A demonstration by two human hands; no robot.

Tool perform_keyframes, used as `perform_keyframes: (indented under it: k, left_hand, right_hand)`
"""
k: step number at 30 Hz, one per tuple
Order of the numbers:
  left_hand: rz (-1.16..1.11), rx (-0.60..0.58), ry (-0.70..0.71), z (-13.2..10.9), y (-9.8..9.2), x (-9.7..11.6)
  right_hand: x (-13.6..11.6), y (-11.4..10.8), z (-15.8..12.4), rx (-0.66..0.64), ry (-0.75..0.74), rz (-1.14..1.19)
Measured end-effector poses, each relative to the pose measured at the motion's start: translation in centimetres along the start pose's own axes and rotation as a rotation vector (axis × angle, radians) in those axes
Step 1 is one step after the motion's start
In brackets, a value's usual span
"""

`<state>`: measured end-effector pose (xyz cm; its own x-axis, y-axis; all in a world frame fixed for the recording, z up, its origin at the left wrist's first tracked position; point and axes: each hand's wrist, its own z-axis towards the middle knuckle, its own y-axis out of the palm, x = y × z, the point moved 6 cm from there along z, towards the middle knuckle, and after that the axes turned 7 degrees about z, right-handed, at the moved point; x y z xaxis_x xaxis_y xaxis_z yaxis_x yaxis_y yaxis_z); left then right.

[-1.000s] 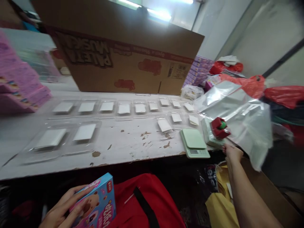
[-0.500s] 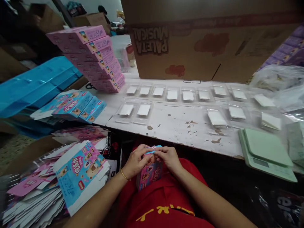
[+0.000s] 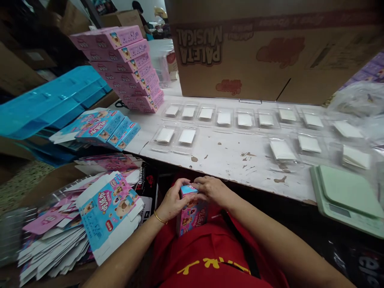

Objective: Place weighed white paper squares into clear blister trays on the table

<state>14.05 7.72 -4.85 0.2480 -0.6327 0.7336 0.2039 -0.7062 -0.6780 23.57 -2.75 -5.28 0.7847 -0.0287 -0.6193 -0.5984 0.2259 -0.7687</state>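
A small pink and blue printed cardboard box (image 3: 192, 218) stands upright on my lap, against the red apron (image 3: 216, 256). My left hand (image 3: 174, 201) grips its upper left side, thumb in front and fingers bent over the top corner. My right hand (image 3: 212, 191) lies over the top right edge, with its fingers curled onto the box. Part of the blue top face shows between the hands. The fingertips of my right hand are partly hidden. Flat unfolded cartons (image 3: 111, 208) of like print lie in a heap to the left of my left forearm.
On the white table (image 3: 222, 156) sit several clear plastic trays (image 3: 187, 137) with white folded papers. Pink boxes (image 3: 129, 68) and blue boxes (image 3: 117, 132) are stacked at left. A large brown carton (image 3: 234, 76) stands behind. A green scale (image 3: 345, 192) is at right.
My right hand has shifted from a pinch at the box's top to lying over its right edge. My left hand has opened wider around the corner. The whole view has moved slightly.
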Motion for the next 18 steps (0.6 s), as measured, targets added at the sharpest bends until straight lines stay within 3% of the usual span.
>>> perform_keyframes:
  k: [2, 4, 7, 9, 10, 12, 13, 16, 18]
  left_hand:
    - [-0.044, 0.136, -0.114, -1.6, 0.4, -1.1]
    - [0.063, 0.273, -0.172, -3.8, 1.2, -1.4]
    - [0.338, 0.253, -0.16, -5.8, 3.1, -0.5]
    - [0.497, 0.34, -0.175, -5.8, 1.9, 0.1]
    - [0.566, 0.385, -0.173, -5.3, 0.3, 0.4]
    - [0.675, 0.46, -0.126, -3.8, -4.6, 0.8]
    - [0.711, 0.512, -0.096, -2.8, -8.0, 0.8]
    - [0.806, 0.621, -0.122, 0.5, -20.0, -0.8]
    - [0.867, 0.616, -0.249, 3.2, -27.6, -3.1]
  right_hand:
    - [1.2, -0.3, 0.0, 0.045, 0.097, 0.169]
    - [2.0, -0.5, 0.0, 0.131, 0.201, 0.354]
    - [1.6, -1.0, 1.4, 0.275, 0.292, 0.571]
    - [0.5, -2.0, 2.9, 0.359, 0.312, 0.639]
    - [0.0, -2.7, 3.6, 0.383, 0.306, 0.666]
    - [-0.5, -4.3, 4.4, 0.392, 0.279, 0.697]
    - [-0.2, -4.9, 4.3, 0.386, 0.272, 0.681]
    - [3.3, -5.9, 1.8, 0.411, 0.299, 0.416]
    - [6.6, -5.5, -1.3, 0.517, 0.323, 0.129]
